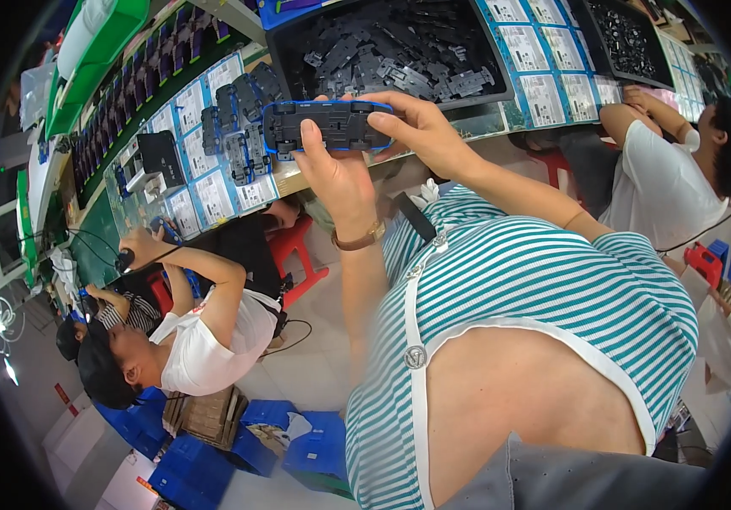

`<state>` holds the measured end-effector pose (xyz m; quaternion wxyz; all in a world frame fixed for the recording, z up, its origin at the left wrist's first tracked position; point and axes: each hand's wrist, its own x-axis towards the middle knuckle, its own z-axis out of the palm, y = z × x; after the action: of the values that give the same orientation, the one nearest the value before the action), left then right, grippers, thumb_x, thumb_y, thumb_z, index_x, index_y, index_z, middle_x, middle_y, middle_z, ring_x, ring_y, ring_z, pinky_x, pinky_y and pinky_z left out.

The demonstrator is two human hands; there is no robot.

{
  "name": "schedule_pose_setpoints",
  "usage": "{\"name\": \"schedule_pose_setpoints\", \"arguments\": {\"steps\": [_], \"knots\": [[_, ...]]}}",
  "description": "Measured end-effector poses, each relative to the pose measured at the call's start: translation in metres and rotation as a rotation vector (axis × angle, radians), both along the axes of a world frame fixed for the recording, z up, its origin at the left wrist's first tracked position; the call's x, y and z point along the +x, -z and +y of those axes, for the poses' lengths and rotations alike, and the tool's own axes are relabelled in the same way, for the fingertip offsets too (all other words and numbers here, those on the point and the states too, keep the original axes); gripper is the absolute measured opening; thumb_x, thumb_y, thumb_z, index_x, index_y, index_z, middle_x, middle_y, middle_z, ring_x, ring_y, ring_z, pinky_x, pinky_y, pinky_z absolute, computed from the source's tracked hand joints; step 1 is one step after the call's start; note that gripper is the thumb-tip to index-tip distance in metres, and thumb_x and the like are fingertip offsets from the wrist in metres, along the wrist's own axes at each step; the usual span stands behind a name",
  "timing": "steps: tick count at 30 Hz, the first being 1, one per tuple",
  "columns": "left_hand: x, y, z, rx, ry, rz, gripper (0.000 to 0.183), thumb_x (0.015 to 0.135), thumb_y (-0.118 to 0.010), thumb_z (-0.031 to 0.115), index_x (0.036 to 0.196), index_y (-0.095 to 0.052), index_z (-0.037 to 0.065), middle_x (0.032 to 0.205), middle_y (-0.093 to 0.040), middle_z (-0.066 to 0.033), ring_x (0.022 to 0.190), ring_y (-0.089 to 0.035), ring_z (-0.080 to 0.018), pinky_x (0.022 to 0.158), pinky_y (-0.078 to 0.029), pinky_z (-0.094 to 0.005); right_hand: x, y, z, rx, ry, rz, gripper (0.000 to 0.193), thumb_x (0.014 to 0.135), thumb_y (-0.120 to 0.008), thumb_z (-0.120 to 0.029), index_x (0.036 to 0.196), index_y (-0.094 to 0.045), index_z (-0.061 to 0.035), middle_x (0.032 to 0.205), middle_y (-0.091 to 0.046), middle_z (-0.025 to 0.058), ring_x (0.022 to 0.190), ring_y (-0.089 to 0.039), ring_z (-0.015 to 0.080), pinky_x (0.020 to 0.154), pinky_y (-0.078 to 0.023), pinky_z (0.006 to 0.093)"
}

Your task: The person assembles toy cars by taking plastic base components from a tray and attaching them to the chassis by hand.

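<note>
A toy car (323, 124) with a black underside and a blue body is held upside down above the table edge. My left hand (337, 183) grips it from below, its thumb pressed on the black base. At the car's right end my right hand (426, 132) has its thumb on the base and its fingers around the far side. Just left of the car, several more toy cars (246, 155) lie wheels up on the table. Beyond my hands stands a black bin (506, 81) full of loose black car base plates (459, 83).
Printed sheets (525, 49) cover the tabletop. A second dark tray (663, 78) of small black parts lies far right. Co-workers sit at left (221, 340) and right (650, 183). A conveyor line (114, 123) runs at far left; blue crates (195, 472) stand on the floor.
</note>
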<state>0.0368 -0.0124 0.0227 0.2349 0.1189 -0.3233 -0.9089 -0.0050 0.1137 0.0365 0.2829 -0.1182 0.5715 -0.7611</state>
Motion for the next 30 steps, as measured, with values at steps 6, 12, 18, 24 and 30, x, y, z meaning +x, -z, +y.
{"name": "schedule_pose_setpoints", "arguments": {"steps": [6, 12, 18, 24, 30], "knots": [[0.007, -0.006, -0.001, -0.198, -0.086, -0.025, 0.041, 0.100, -0.049, 0.026, 0.130, -0.037, 0.001, 0.121, -0.053, -0.0168, 0.106, -0.061, -0.0314, 0.091, -0.053, -0.0437, -0.001, 0.008, -0.006, -0.035, -0.025, 0.062, 0.036, 0.096, -0.059, -0.021, 0.127, -0.057, -0.0028, 0.114, -0.064, 0.0052, 0.099, -0.063, 0.0124, 0.071, -0.059, 0.0275], [0.008, -0.001, -0.015, -0.098, -0.051, -0.012, 0.040, 0.100, -0.048, 0.028, 0.126, -0.040, -0.001, 0.119, -0.053, -0.0167, 0.104, -0.062, -0.0314, 0.090, -0.053, -0.0432, -0.002, -0.005, -0.012, 0.018, -0.028, -0.022, 0.031, 0.099, -0.054, -0.024, 0.119, -0.061, -0.0016, 0.097, -0.064, 0.0032, 0.077, -0.059, 0.0065, 0.068, -0.057, 0.0262], [0.013, -0.010, -0.018, -0.228, -0.095, -0.032, 0.040, 0.100, -0.046, 0.029, 0.124, -0.042, -0.003, 0.118, -0.053, -0.0175, 0.104, -0.062, -0.0317, 0.090, -0.053, -0.0429, 0.003, 0.009, -0.025, 0.024, 0.030, 0.312, 0.028, 0.100, -0.052, -0.020, 0.119, -0.059, -0.0014, 0.100, -0.065, 0.0039, 0.085, -0.062, 0.0088, 0.074, -0.056, 0.0255], [0.014, -0.008, -0.028, -0.219, -0.070, -0.032, 0.042, 0.100, -0.046, 0.030, 0.125, -0.043, -0.004, 0.118, -0.055, -0.0182, 0.105, -0.062, -0.0324, 0.091, -0.052, -0.0430, 0.008, 0.003, -0.029, -0.021, -0.011, 0.166, 0.033, 0.096, -0.059, -0.020, 0.123, -0.054, -0.0008, 0.107, -0.063, 0.0062, 0.095, -0.062, 0.0115, 0.077, -0.057, 0.0281], [0.009, 0.000, -0.025, -0.188, -0.139, -0.071, 0.046, 0.100, -0.049, 0.032, 0.126, -0.042, -0.005, 0.119, -0.055, -0.0169, 0.109, -0.060, -0.0313, 0.092, -0.052, -0.0426, 0.014, 0.020, -0.048, -0.078, 0.061, 0.062, 0.042, 0.089, -0.069, -0.014, 0.123, -0.050, 0.0007, 0.112, -0.058, 0.0073, 0.097, -0.061, 0.0132, 0.078, -0.060, 0.0299]]}}
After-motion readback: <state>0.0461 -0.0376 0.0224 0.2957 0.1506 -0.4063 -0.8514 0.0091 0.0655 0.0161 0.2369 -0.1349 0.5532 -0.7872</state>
